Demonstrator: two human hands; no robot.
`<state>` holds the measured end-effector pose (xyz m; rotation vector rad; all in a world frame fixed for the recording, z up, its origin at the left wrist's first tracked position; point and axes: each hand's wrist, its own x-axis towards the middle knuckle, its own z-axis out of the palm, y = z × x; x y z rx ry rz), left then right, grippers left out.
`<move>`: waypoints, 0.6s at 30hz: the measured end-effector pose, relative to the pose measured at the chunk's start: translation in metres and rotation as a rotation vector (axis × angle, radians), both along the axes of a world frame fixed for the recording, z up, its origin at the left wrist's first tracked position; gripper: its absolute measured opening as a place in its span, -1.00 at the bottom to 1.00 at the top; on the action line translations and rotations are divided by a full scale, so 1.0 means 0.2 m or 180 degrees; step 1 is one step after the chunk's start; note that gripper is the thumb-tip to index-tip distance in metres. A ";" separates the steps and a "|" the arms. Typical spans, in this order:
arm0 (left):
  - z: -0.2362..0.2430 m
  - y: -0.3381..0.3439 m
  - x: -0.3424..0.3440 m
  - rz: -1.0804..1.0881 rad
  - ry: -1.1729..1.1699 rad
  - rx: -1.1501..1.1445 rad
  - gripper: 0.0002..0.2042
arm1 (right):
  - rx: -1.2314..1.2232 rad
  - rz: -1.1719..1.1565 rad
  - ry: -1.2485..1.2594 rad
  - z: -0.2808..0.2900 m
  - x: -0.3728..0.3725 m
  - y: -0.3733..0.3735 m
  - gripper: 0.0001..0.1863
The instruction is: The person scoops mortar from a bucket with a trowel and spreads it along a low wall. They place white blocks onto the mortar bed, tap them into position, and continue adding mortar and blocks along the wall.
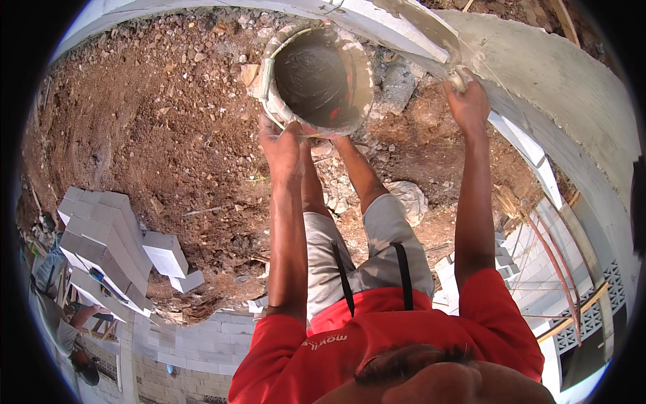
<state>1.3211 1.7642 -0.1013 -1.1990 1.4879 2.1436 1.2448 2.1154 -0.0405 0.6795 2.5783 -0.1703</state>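
My left hand (279, 138) grips the near rim of a round bucket (366, 75) spattered with cement, which holds wet grey mortar (309, 74). Up at the right, my right hand (469, 101) is closed on the handle of what looks like a trowel (456, 79), against a long white wall edge (390, 30) smeared with grey mortar. The tool's blade is hard to make out against the mortar. My feet are hidden under the bucket.
Curved plastered wall (558, 101) runs along the right. Reddish rubble ground (134, 121) lies below, with stacked light blocks (108, 242) at left and a broken concrete chunk (397, 87) beside the bucket. A person (64, 323) is at the far left. Rods and planks (565, 283) stand lower right.
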 end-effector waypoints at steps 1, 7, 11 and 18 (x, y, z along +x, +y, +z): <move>-0.04 -0.03 0.01 -0.0020 0.0000 -0.0051 -0.56 | 0.0253 -0.0072 -0.0013 0.02 0.02 -0.01 -0.44; -0.07 -0.14 0.11 -0.0028 -0.0172 -0.0281 -0.56 | 0.0553 -0.0339 0.0290 -0.09 0.31 -0.05 -0.46; -0.09 -0.19 0.13 0.0024 -0.0031 -0.0165 -0.54 | 0.0400 -0.0681 0.0675 -0.14 0.34 -0.19 -0.38; -0.07 -0.23 0.19 0.0206 -0.0380 -0.0238 -0.63 | 0.0128 -0.0599 0.0863 -0.29 0.28 -0.19 -0.37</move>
